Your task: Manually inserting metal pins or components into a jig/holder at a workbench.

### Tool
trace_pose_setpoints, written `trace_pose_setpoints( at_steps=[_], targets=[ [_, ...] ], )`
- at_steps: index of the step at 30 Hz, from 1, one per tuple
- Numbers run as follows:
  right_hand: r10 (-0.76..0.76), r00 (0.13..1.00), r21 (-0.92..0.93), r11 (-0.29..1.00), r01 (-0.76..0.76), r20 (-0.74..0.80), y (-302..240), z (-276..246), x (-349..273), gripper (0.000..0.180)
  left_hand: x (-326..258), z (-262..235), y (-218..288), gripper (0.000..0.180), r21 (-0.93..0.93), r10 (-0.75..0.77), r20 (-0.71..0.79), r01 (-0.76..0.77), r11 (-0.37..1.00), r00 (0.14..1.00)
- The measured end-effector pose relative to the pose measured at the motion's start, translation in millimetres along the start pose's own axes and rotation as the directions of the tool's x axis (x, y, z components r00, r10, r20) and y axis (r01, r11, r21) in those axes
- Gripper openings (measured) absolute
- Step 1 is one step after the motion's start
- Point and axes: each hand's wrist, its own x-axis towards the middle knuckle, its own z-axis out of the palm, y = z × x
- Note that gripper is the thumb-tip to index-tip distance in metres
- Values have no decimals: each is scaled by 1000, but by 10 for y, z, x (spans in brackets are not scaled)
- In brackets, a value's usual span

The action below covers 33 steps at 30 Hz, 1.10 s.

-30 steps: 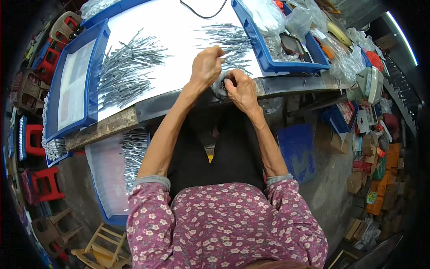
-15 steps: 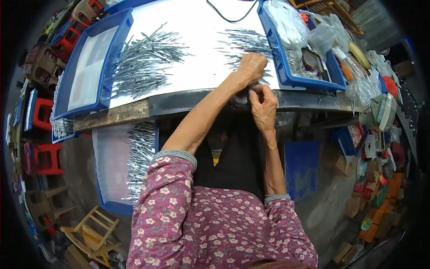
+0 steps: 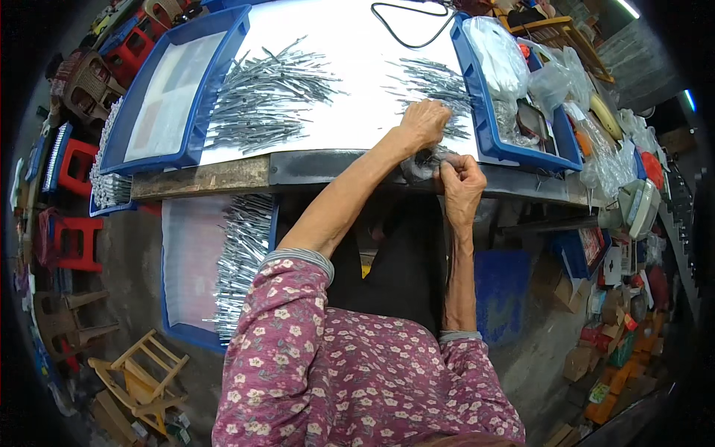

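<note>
My left hand (image 3: pixel 426 123) is closed at the near edge of the right pile of thin grey metallic strips (image 3: pixel 430 83). What its fingers hold is hidden. Close by on the right, my right hand (image 3: pixel 462 182) has thumb and forefinger pinched together at the table's front edge; I cannot make out what is between them. Between the hands, a small dark and greyish object (image 3: pixel 422 165) sits at that edge, partly covered by them. A larger pile of similar strips (image 3: pixel 272 97) lies on the white tabletop (image 3: pixel 365 63) to the left.
A lined blue tray (image 3: pixel 179 97) borders the left pile. At right stands a blue bin (image 3: pixel 488 123) of plastic bags and odds and ends. A black cable (image 3: pixel 395 33) loops at the back. Below the table, another blue tray (image 3: pixel 186 331) holds more strips.
The view has shifted slightly, so the table sits further right in it. My right hand has moved a little away from my left; both stay by the right pile.
</note>
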Motion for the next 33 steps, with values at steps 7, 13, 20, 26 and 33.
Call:
trace_pose_setpoints(
  at_steps=[7, 13, 20, 26, 33],
  targets=[
    [68, 998, 163, 984, -70, 18, -51, 23, 34, 3, -108, -104, -178, 14, -151, -35, -199, 4, 988, 979],
    [47, 999, 388, 921, -47, 9, -89, 53, 56, 7, -396, -460, -825, 12, 329, -123, -255, 206, 922, 959],
    [41, 998, 417, 907, -55, 44, -65, 42, 40, 8, -621, -518, -1056, 10, 477, -159, -194, 235, 847, 968],
    [82, 994, 408, 907, -102, 66, -88, -12, 29, 10, -593, -456, -979, 10, 489, -47, -221, 153, 859, 974],
    [36, 991, 444, 892, -89, 126, -80, -3, 2, 10, -591, -468, -597, 8, 114, 20, -321, 17, 993, 947]
  ],
)
